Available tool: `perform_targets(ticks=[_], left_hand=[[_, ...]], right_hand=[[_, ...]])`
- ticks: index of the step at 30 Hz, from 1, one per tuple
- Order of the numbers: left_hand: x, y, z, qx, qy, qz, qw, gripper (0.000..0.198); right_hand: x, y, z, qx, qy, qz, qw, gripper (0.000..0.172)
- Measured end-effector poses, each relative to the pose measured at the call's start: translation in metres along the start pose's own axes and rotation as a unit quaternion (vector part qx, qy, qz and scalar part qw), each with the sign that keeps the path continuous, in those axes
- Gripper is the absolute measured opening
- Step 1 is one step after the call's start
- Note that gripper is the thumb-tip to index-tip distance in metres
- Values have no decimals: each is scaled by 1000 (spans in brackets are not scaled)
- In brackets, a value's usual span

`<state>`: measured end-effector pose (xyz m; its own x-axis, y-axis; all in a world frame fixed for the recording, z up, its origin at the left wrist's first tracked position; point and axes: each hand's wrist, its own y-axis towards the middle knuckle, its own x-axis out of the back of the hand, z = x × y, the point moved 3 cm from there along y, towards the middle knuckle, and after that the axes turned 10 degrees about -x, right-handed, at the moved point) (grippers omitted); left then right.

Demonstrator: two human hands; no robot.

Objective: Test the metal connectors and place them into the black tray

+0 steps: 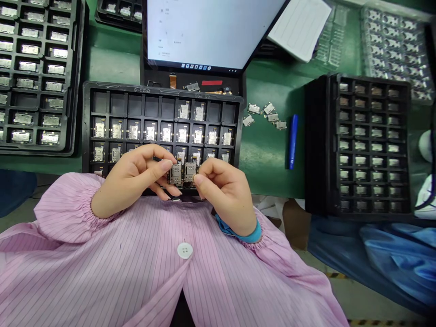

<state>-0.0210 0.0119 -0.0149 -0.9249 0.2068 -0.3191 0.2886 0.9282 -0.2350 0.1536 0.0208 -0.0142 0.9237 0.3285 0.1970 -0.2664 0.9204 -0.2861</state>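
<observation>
Between thumb and fingers, my left hand [139, 175] holds a small circuit board with a silver metal part [175, 174]. My right hand [227, 190] pinches a similar board [190, 172] by its right edge. The two boards are side by side, above the front edge of a black compartment tray [163, 90]. Silver-topped boards sit in many of the tray's compartments, while its back row holds two. My hands hide part of the front rows.
A screen [211, 32] stands behind the tray. Several loose metal parts [269, 108] and a blue pen [293, 141] lie to the right. Stacked black trays [320, 145] stand farther right, and another filled tray [73, 81] is at the left. White paper [301, 27] lies at the back.
</observation>
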Motion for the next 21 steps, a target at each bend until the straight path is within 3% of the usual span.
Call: perform_targets(ticks=[21], left_hand=[[3, 1, 0, -29, 51, -15, 998, 22]], right_hand=[[-1, 1, -2, 6, -1, 0, 1000, 22]])
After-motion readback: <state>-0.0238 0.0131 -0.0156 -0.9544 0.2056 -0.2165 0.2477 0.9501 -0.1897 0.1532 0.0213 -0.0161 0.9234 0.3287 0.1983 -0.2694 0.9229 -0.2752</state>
